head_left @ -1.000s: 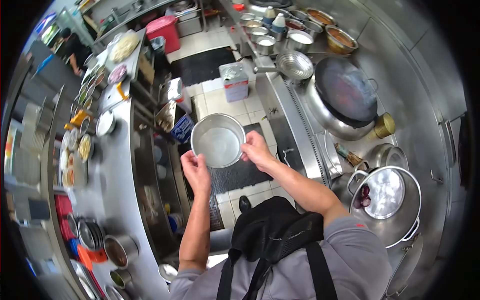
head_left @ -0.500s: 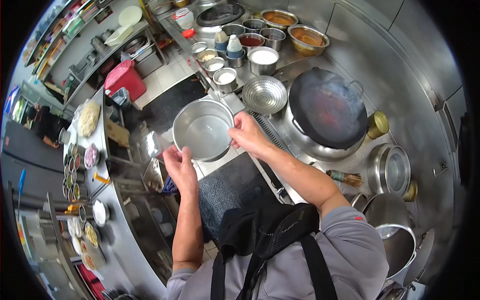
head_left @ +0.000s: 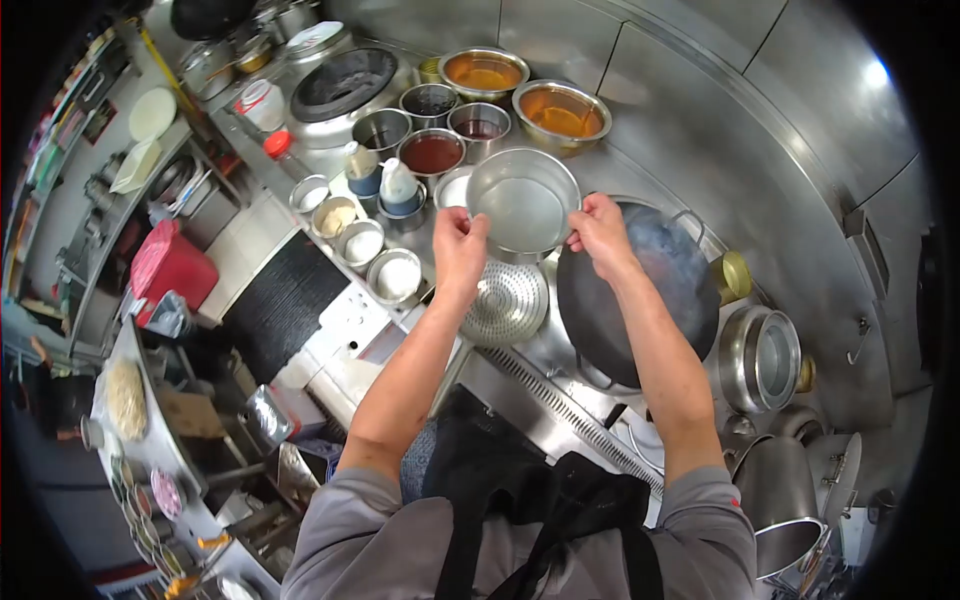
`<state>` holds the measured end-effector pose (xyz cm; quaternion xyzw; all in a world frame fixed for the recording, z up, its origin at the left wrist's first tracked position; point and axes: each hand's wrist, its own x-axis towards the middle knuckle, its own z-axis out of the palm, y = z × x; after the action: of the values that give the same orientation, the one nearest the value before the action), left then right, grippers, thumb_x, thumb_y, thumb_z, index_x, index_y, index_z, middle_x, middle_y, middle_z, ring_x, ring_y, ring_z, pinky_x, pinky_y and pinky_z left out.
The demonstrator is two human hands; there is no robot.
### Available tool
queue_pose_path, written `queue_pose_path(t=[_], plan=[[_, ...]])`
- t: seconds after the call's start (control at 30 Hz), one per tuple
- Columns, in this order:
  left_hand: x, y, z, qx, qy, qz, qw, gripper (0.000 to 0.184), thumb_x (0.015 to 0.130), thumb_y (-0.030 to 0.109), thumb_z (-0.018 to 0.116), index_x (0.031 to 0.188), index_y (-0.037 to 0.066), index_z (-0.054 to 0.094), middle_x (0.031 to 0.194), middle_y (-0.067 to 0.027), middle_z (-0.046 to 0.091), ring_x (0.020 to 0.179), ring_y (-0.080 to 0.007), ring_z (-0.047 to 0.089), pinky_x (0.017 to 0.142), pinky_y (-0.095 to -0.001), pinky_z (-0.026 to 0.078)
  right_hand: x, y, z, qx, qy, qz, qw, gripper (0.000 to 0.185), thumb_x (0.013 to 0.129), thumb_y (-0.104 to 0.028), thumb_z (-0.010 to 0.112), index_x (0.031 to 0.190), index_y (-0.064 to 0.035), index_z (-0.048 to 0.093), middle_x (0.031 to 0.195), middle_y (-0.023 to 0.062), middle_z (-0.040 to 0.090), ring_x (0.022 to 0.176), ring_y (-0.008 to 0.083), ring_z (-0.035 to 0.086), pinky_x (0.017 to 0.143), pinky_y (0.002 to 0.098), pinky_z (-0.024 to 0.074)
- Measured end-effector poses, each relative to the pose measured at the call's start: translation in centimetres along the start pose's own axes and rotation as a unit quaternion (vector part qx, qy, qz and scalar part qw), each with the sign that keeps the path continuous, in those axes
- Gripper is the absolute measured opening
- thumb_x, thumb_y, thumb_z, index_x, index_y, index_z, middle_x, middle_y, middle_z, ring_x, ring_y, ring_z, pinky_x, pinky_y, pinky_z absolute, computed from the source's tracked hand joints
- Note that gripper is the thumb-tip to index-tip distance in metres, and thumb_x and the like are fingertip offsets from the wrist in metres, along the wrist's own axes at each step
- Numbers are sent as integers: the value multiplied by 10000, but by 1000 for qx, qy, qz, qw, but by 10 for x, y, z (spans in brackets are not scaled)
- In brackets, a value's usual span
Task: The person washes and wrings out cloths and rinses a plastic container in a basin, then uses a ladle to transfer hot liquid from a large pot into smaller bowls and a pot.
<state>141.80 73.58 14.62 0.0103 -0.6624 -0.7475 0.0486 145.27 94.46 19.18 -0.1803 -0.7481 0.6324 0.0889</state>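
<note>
A round steel pot (head_left: 524, 200) with a pale, shiny inside is held up by its rim between my two hands. My left hand (head_left: 460, 252) closes on the rim's left side, and my right hand (head_left: 602, 234) closes on its right. I cannot tell whether the pot holds clear liquid. Below it sits a perforated metal strainer (head_left: 507, 303), partly covered by the pot and my left hand. Behind my right forearm, a black wok (head_left: 650, 280) gives off smoke or steam on the stove.
Amber liquid fills two steel bowls (head_left: 562, 117) at the back. Sauce pots (head_left: 432, 152), squeeze bottles (head_left: 400, 187) and small tubs of white seasoning (head_left: 395, 274) crowd the counter. Stacked pots (head_left: 760, 358) stand right of the wok. A prep counter (head_left: 170, 395) runs along the left.
Both hands have carried the pot rightward and toward the back, from over the floor to above the stove counter. My view has turned to the right with it.
</note>
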Motion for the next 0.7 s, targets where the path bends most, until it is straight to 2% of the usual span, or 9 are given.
queue_pose_path(t=[0.03,0.07,0.13,0.33,0.4,0.43,0.53,0.57,0.7], plan=[[23,-5,12,-32,-44,-49,997,276,841,139,665,1034,-1,525,818,-25,512,706,-120,468,633,-283,422,22,2,-3,6,15,-5,1000,161,806,-33,613,860,-48,462,710,73,543,528,159,572,444,289,455],[45,-8,23,-39,-50,-54,997,276,841,139,665,1034,-1,525,818,-25,512,706,-120,468,633,-283,422,44,5,-6,-1,22,-3,1000,161,806,-33,613,860,-48,462,710,73,543,528,159,572,444,289,455],[88,-18,45,-72,-117,-138,981,287,825,170,688,1030,44,531,877,-34,569,755,-122,541,628,-275,424,87,18,-11,-3,54,2,999,150,807,-33,607,861,-45,467,702,70,542,525,156,565,441,287,451],[183,-54,90,-48,-168,-219,960,286,747,84,647,1013,61,545,822,-11,520,705,-115,483,607,-281,407,183,58,-16,-25,87,45,995,141,805,-32,598,870,-37,473,709,69,555,535,156,577,463,279,478],[205,-64,98,-39,-184,-285,940,285,726,35,631,1000,52,553,824,-17,522,708,-115,479,577,-284,396,206,74,-14,-19,90,56,994,140,805,-32,597,870,-36,473,710,70,558,536,156,579,469,279,486],[216,-73,103,-40,-184,-289,939,254,714,-9,607,957,45,557,761,-20,512,619,-117,458,515,-288,367,215,81,-12,-13,90,63,994,140,804,-31,597,869,-39,473,705,70,557,535,158,578,470,282,488],[241,-93,109,-33,-195,-296,934,172,720,-28,589,872,46,557,656,-20,477,514,-122,409,455,-293,323,231,99,-6,-5,94,88,992,140,801,-26,593,867,-46,471,695,71,557,534,161,577,470,287,491],[246,-98,112,-27,-188,-307,932,105,724,-35,574,786,44,547,582,-19,441,456,-125,376,418,-295,283,234,102,-4,-4,95,99,991,140,798,-22,590,865,-50,470,689,72,557,534,162,576,469,290,491],[268,-118,115,-12,-229,-327,917,86,730,-36,561,702,40,535,577,-29,453,464,-128,398,412,-291,278,251,131,1,10,102,135,985,144,788,-11,584,862,-55,469,685,86,565,533,165,576,466,296,493]])
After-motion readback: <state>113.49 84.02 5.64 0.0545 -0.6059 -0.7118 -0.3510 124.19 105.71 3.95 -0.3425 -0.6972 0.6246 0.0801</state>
